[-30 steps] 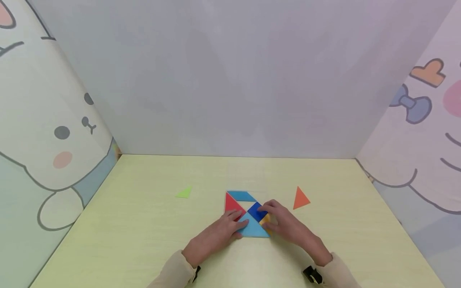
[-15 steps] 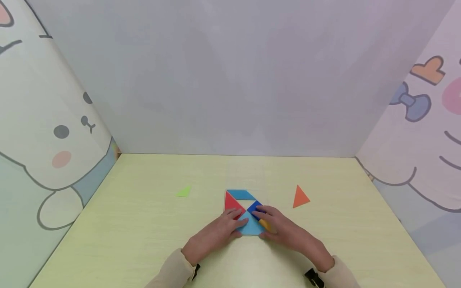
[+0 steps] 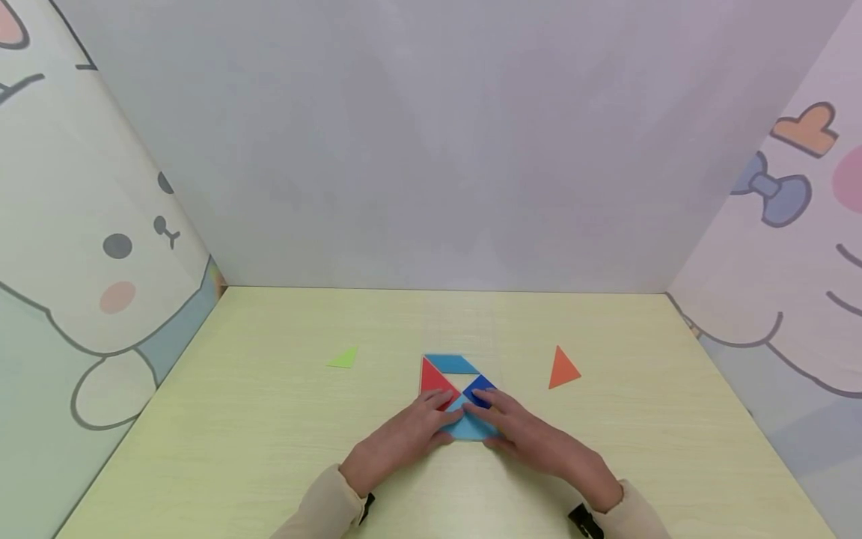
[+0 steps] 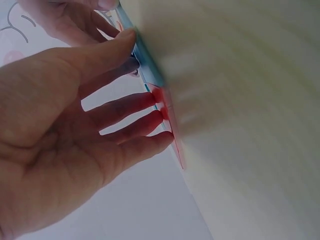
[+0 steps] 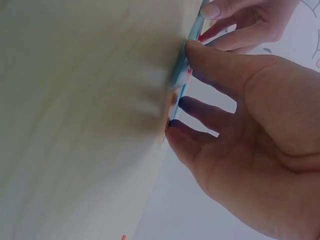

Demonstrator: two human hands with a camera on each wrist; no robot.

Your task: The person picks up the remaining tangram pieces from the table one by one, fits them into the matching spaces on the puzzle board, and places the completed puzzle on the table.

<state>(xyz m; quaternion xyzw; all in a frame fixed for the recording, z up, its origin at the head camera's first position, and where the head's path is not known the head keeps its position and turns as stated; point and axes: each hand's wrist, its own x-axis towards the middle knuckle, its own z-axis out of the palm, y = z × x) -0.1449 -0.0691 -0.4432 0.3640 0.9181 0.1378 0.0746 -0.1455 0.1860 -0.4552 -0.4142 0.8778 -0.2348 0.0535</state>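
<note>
Flat tangram pieces lie grouped mid-table: a red triangle point(image 3: 432, 378), a blue parallelogram point(image 3: 451, 364) at the back, a dark blue square point(image 3: 478, 384) and a light blue triangle point(image 3: 470, 430) in front. My left hand point(image 3: 404, 440) rests its extended fingertips on the red and light blue triangles, its thumb along the front edge. From the other side, my right hand point(image 3: 539, 434) lays its fingers over the square and the light blue triangle, thumb likewise at the front edge. It hides the yellow piece. In the left wrist view, fingertips point(image 4: 159, 115) press on the red triangle.
A small green triangle point(image 3: 346, 359) lies apart at the left of the pale wooden table point(image 3: 236, 419), and an orange triangle point(image 3: 563, 370) at the right. A grey wall point(image 3: 431, 150) rises at the table's back edge, with cartoon-printed panels point(image 3: 121, 314) on both sides.
My right hand has slid left and toward the front, from the dark blue square and yellow piece onto the light blue triangle, covering the yellow piece. The left hand has stayed put.
</note>
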